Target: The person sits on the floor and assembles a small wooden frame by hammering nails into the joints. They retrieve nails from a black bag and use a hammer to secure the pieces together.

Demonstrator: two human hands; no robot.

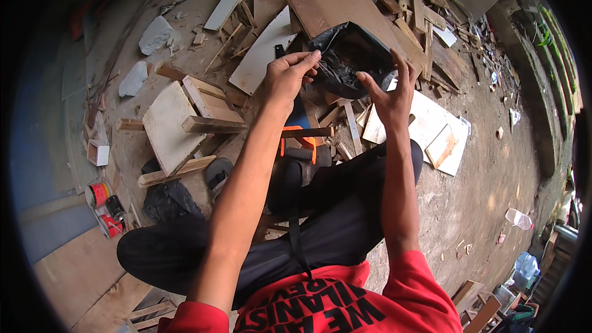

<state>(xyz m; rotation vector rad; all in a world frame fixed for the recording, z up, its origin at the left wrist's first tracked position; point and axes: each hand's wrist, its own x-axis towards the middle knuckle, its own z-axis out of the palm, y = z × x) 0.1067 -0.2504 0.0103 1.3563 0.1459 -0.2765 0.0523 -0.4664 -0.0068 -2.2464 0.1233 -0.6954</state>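
Note:
A black plastic bag (351,77) hangs in front of me with its mouth spread wide. My left hand (290,74) pinches the bag's left rim between thumb and fingers. At the opposite rim, my right hand (394,89) grips the plastic, its thumb on the near side and its fingers curled at the far edge. Something brownish shows inside the bag, too dim to make out. Below the hands, close to my legs, is a tool with an orange and black handle (299,148); a wooden strip (308,132) crosses over it.
A small wooden stool (172,126) lies tipped over at left, above another black bag (171,202). Scrap boards (336,6) and offcuts pile up ahead. White boards (447,117) lie to the right. Red cans (98,194) stand far left; a clear bottle (519,219) lies far right.

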